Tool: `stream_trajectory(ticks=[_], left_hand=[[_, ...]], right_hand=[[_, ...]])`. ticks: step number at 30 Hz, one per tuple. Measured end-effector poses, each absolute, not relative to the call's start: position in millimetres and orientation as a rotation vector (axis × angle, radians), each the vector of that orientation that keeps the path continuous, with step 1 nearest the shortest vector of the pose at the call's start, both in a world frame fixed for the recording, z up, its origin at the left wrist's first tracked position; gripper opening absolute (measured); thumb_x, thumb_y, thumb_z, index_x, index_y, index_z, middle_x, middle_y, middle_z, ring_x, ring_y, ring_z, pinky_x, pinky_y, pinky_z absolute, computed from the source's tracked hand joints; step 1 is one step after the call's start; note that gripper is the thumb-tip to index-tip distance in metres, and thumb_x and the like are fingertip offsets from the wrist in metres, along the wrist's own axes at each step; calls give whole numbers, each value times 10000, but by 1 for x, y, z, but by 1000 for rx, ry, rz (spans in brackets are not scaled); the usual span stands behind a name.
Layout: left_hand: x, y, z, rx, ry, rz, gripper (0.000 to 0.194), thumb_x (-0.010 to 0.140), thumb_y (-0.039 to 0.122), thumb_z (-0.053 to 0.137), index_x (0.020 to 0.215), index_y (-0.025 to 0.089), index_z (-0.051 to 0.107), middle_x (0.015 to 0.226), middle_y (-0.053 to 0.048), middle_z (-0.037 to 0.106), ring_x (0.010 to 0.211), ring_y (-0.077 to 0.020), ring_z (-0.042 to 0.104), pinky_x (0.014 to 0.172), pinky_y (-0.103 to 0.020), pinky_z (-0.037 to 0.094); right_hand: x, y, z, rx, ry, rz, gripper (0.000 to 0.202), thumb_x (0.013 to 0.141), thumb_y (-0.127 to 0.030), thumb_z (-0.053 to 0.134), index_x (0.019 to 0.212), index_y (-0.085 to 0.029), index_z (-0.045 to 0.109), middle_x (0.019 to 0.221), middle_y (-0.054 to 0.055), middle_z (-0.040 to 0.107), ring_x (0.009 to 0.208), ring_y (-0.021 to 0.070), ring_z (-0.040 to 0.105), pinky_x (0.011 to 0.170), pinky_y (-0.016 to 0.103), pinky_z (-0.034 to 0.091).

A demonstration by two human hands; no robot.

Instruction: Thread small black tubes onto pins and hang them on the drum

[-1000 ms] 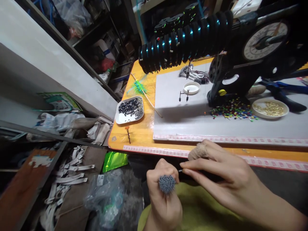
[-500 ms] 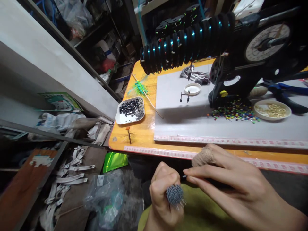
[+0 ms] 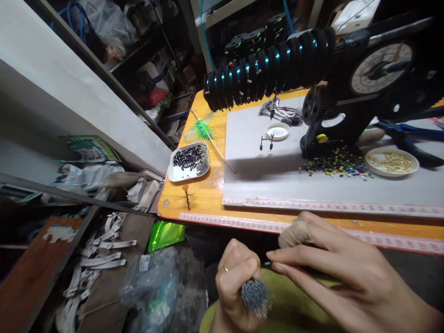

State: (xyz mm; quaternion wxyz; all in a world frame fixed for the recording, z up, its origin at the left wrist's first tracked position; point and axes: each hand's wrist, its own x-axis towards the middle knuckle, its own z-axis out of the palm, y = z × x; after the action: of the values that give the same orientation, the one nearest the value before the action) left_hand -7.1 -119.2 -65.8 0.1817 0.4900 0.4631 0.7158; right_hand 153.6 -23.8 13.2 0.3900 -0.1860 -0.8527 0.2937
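My left hand (image 3: 236, 277) is wrapped round a bundle of thin grey strands (image 3: 255, 296), whose fringed end sticks out past the thumb; a ring shows on a finger. To its right, my right hand (image 3: 340, 263) pinches a tiny light-tipped piece between thumb and index finger; it is too small to make out. A beige wrapping (image 3: 294, 233) covers one of that hand's fingertips. Both hands are apart, over the olive cloth on my lap (image 3: 291, 300), in front of the table edge.
On the orange table (image 3: 211, 206) are a tray of black pieces (image 3: 189, 162), a pile of coloured beads (image 3: 338, 164), a dish of gold pieces (image 3: 391, 162) and blue-handled pliers (image 3: 409, 134). A black machine (image 3: 347, 101) stands above. Shelves and plastic bags are at the left.
Both hands have shifted slightly down; the strand bundle has moved a little down and right. A ring on my left hand has come into sight.
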Motion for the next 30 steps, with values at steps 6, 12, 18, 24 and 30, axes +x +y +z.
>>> stream_trajectory(ticks=[6,12,18,24,30], left_hand=[[-12,-109,-66,1746,1268,2011,221,1037,299,559,1251,290,614,712,26,586,595,-156,518,609,-319,396],[-8,-104,-63,1668,1225,2052,257,1036,256,542,1280,298,613,714,29,579,587,-146,508,613,-308,401],[10,-101,-55,1350,1169,2054,204,1049,219,524,1178,320,645,761,20,574,687,-154,532,673,-294,438],[21,-98,-43,925,1079,1994,94,1027,254,612,976,287,684,919,16,635,824,-131,579,812,-262,500],[16,-94,-8,500,733,2045,132,1004,347,662,912,276,724,613,52,529,930,-110,653,988,-231,542]], right_hand=[[153,-24,12,-486,-2163,751,198,956,-74,620,1044,-214,729,834,32,672,815,158,610,667,263,530],[152,-23,14,-535,-2096,763,158,938,-88,651,979,-201,754,801,40,679,764,155,632,614,243,542],[146,-17,12,-519,-1992,936,180,940,-153,710,1052,-250,811,786,27,718,719,142,681,598,217,565],[141,-21,4,-534,-2014,872,149,968,-114,651,1001,-222,748,839,27,695,776,135,682,651,210,572],[138,-29,-8,-554,-2100,586,206,984,-43,503,1058,-193,623,956,62,654,863,149,654,740,236,562]])
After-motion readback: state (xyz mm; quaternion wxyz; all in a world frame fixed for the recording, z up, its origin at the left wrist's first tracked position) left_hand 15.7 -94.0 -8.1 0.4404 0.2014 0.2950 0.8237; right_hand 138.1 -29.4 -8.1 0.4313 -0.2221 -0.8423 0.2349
